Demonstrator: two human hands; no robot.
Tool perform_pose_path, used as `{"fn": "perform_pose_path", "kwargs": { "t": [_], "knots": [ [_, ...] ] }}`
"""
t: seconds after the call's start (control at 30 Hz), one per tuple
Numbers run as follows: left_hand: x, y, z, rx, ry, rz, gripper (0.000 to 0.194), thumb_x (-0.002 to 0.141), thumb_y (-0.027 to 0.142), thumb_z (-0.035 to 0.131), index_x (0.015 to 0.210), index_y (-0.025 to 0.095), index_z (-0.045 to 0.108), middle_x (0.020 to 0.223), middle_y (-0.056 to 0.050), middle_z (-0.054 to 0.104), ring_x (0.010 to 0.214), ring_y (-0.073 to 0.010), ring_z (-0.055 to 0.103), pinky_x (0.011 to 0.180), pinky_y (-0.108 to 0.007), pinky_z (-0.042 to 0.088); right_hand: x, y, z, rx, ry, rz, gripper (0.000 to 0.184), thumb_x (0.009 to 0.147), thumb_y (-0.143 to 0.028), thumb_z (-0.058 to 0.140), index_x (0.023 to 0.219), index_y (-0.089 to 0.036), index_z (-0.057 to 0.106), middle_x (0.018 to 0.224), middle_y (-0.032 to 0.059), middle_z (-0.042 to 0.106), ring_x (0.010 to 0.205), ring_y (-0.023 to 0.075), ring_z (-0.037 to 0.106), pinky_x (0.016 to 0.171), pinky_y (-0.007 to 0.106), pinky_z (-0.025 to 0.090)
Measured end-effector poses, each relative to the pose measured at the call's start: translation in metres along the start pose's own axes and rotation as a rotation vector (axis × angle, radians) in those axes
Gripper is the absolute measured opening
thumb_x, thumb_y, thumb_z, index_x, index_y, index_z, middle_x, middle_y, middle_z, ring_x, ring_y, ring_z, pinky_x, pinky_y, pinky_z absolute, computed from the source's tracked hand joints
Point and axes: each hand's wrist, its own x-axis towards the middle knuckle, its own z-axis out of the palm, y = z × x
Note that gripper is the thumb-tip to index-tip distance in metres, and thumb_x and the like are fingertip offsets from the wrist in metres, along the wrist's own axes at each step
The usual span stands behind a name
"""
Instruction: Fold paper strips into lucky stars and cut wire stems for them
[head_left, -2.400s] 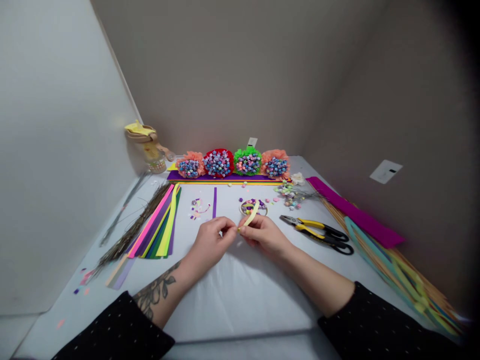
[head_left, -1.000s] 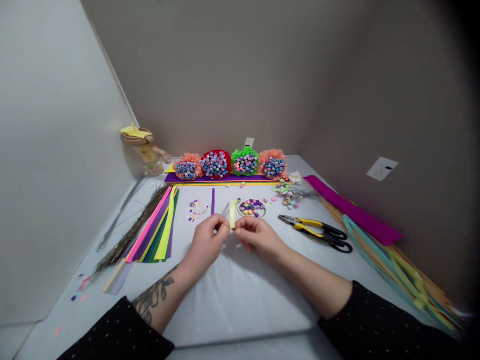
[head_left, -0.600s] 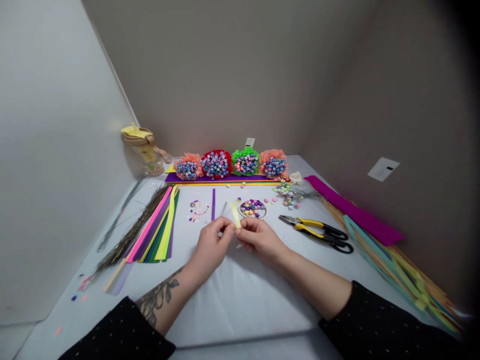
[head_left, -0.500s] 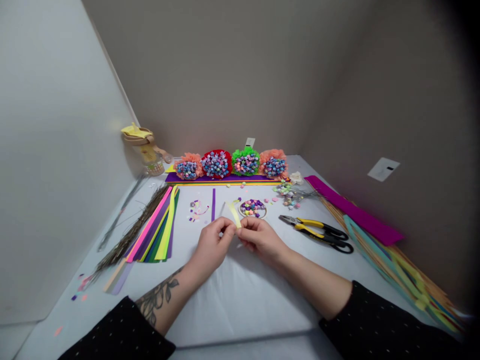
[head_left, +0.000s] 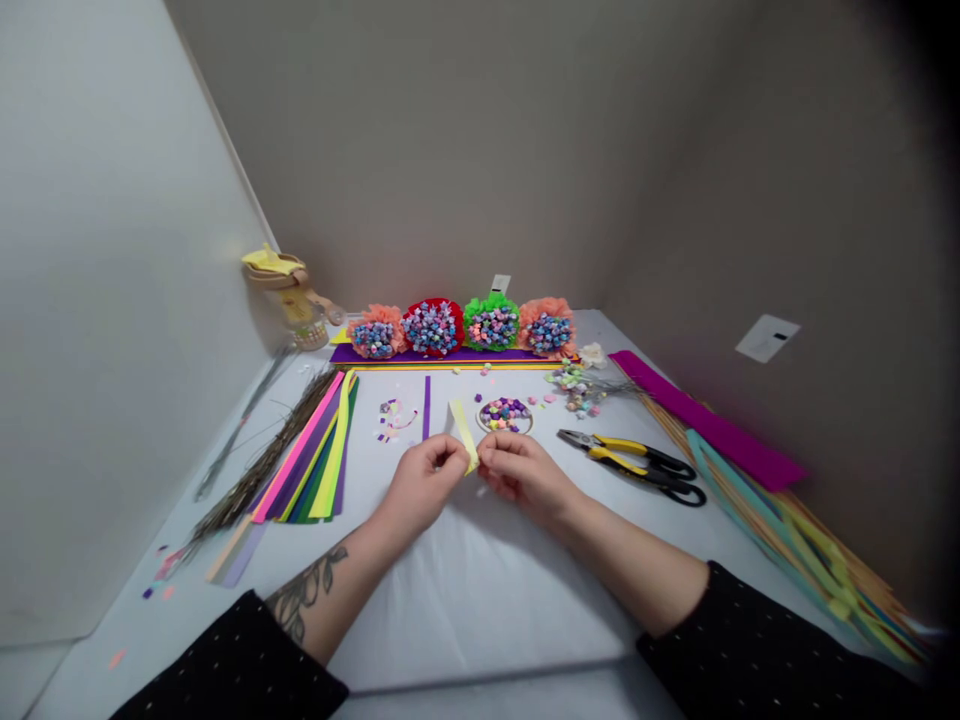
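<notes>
My left hand (head_left: 421, 485) and my right hand (head_left: 521, 474) meet over the middle of the white table (head_left: 480, 590), fingertips pinched together. Between them they hold a pale yellow paper strip (head_left: 463, 431), whose free end sticks up and away from me. Just beyond the hands lies a small round dish (head_left: 505, 415) filled with tiny coloured paper stars. A single purple strip (head_left: 427, 406) lies flat to the left of the yellow one.
Coloured paper strips (head_left: 315, 460) and thin dry stems (head_left: 259, 465) lie at left. Yellow-handled pliers (head_left: 611, 452) and black scissors (head_left: 671, 488) sit at right, beside a magenta sheet (head_left: 709, 425). Four star bouquets (head_left: 461, 328) line the back; a jar (head_left: 296, 300) stands back left.
The yellow strip's free end swung from leaning right to leaning left as my fingers worked it. My hands stayed in the same spot.
</notes>
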Motion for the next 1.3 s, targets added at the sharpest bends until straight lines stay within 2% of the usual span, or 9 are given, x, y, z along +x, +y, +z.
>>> {"fn": "perform_pose_path", "kwargs": {
  "t": [0.1, 0.2, 0.33, 0.67, 0.77, 0.87, 1.03, 1.3],
  "knots": [
    [-0.0006, 0.0016, 0.0007, -0.010, -0.042, 0.001, 0.016, 0.073, 0.030, 0.052, 0.067, 0.016, 0.056, 0.064, 0.002, 0.053, 0.062, -0.0116, 0.046, 0.059, -0.023, 0.036, 0.0008, 0.0004, -0.0011, -0.033, 0.059, -0.004, 0.012, 0.065, -0.025, 0.061, 0.062, -0.016, 0.054, 0.042, -0.0069, 0.045, 0.034, 0.0041, 0.032, 0.035, 0.017, 0.019],
    [-0.0008, 0.0032, 0.0027, -0.055, -0.062, -0.043, 0.017, 0.072, 0.032, 0.052, 0.065, 0.017, 0.055, 0.056, 0.004, 0.048, 0.054, -0.0102, 0.042, 0.053, -0.022, 0.034, 0.0010, 0.0017, -0.0011, -0.096, 0.063, -0.018, 0.010, 0.065, -0.023, 0.060, 0.060, -0.017, 0.053, 0.041, -0.0076, 0.043, 0.035, 0.0042, 0.032, 0.036, 0.018, 0.020],
    [0.0004, 0.0023, 0.0051, -0.132, -0.042, -0.097, 0.016, 0.070, 0.030, 0.053, 0.060, 0.018, 0.049, 0.047, 0.007, 0.039, 0.045, -0.0078, 0.033, 0.045, -0.021, 0.026, 0.0002, 0.0026, 0.0007, -0.171, 0.051, -0.020, 0.014, 0.065, -0.025, 0.061, 0.059, -0.017, 0.052, 0.040, -0.0081, 0.041, 0.036, 0.0048, 0.032, 0.037, 0.019, 0.021],
    [0.0027, -0.0014, 0.0046, -0.241, 0.000, -0.117, 0.016, 0.071, 0.027, 0.056, 0.061, 0.017, 0.049, 0.049, 0.007, 0.039, 0.043, -0.0056, 0.032, 0.043, -0.019, 0.024, -0.0009, 0.0022, 0.0038, -0.282, 0.057, -0.049, 0.016, 0.069, -0.030, 0.058, 0.062, -0.018, 0.051, 0.044, -0.0083, 0.039, 0.039, 0.0058, 0.030, 0.040, 0.020, 0.021],
    [0.0033, -0.0012, 0.0034, -0.171, -0.001, -0.109, 0.016, 0.073, 0.030, 0.053, 0.065, 0.017, 0.052, 0.051, 0.006, 0.041, 0.044, -0.0067, 0.034, 0.044, -0.019, 0.027, 0.0001, 0.0016, 0.0030, -0.380, 0.086, -0.113, 0.016, 0.072, -0.031, 0.056, 0.063, -0.018, 0.050, 0.049, -0.0071, 0.040, 0.044, 0.0072, 0.032, 0.044, 0.021, 0.024],
    [0.0035, -0.0033, 0.0029, -0.021, 0.006, -0.044, 0.016, 0.074, 0.029, 0.052, 0.067, 0.016, 0.055, 0.057, 0.003, 0.048, 0.054, -0.0101, 0.043, 0.051, -0.021, 0.034, 0.0013, 0.0003, 0.0024, -0.463, 0.125, -0.183, 0.015, 0.073, -0.029, 0.055, 0.063, -0.018, 0.050, 0.054, -0.0059, 0.040, 0.050, 0.0082, 0.034, 0.048, 0.021, 0.027],
    [0.0014, -0.0044, 0.0030, 0.158, 0.041, 0.072, 0.016, 0.076, 0.026, 0.048, 0.066, 0.016, 0.055, 0.062, 0.002, 0.053, 0.061, -0.0127, 0.047, 0.058, -0.024, 0.037, 0.0027, -0.0001, 0.0027, -0.493, 0.117, -0.179, 0.014, 0.074, -0.028, 0.053, 0.064, -0.018, 0.049, 0.055, -0.0053, 0.041, 0.052, 0.0088, 0.034, 0.049, 0.022, 0.028],
    [0.0004, -0.0031, 0.0023, 0.175, 0.041, 0.106, 0.018, 0.079, 0.028, 0.046, 0.068, 0.017, 0.055, 0.064, 0.002, 0.053, 0.063, -0.0135, 0.049, 0.058, -0.023, 0.038, 0.0022, 0.0014, 0.0015, -0.526, 0.109, -0.205, 0.014, 0.074, -0.027, 0.053, 0.064, -0.019, 0.047, 0.057, -0.0052, 0.041, 0.054, 0.0094, 0.036, 0.051, 0.022, 0.030]
  ]
}}
